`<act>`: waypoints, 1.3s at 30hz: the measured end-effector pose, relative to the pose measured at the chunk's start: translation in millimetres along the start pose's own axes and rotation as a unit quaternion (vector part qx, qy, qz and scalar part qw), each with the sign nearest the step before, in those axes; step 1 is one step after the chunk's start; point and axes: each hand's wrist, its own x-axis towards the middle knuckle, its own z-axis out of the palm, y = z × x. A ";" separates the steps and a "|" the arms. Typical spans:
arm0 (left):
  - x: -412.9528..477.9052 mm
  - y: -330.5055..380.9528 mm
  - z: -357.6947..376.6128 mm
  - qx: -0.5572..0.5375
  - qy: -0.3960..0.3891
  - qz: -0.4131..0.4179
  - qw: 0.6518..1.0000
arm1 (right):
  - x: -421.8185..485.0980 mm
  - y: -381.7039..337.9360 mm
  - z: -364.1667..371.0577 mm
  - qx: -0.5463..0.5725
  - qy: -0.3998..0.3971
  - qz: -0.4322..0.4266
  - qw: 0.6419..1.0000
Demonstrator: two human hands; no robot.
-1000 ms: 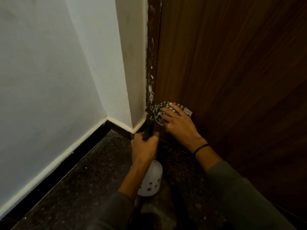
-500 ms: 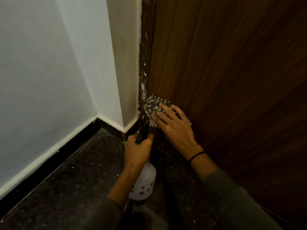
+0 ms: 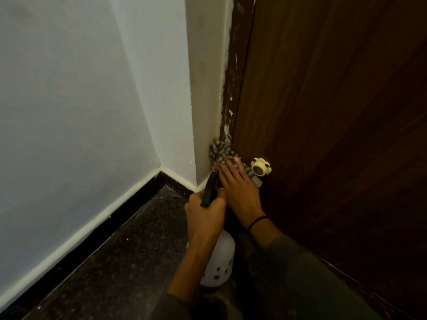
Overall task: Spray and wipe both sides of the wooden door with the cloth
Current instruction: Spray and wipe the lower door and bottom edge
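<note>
Low on the wooden door (image 3: 335, 112), where it meets the paint-flecked frame (image 3: 232, 93), our right hand (image 3: 238, 188) lies flat. Its fingers (image 3: 231, 169) are straight and press the striped cloth (image 3: 219, 151) into the corner so that it reaches the seam. A pale door stopper (image 3: 261, 169) sits just beside it. Our left hand (image 3: 204, 215) curls round the neck of the spray bottle (image 3: 219, 264), with the nozzle aimed at that spot, ready for a squirt.

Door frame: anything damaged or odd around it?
Yes: the dark door frame beside the white wall is scuffed and flecked with white patches, like chipped finish or stray paint. Nothing looks spilled.
</note>
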 end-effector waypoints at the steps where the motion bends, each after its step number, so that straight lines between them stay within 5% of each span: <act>1: 0.5 1.1 -1.2 0.000 0.000 -0.002 1.000 | -7.0 -0.7 14.3 0.023 -0.032 -0.029 0.999; 7: 2.2 0.3 -4.7 0.010 -0.019 -0.008 1.000 | -53.1 11.7 45.6 -0.004 -0.196 -0.155 0.968; 16: -2.9 4.4 0.2 -0.004 -0.026 -0.017 1.000 | -63.7 33.4 26.3 0.013 -0.195 -0.207 0.959; 26: -7.6 4.6 -10.8 0.028 -0.022 0.015 0.999 | -2.9 13.0 -42.5 0.028 0.008 0.027 0.999; 37: -9.2 9.1 0.2 -0.002 -0.023 -0.005 1.000 | -24.4 83.6 -101.2 0.040 0.220 0.122 0.967; 39: -10.4 7.6 4.1 -0.007 -0.024 -0.002 1.000 | -44.6 96.9 -87.9 0.028 0.228 0.079 0.970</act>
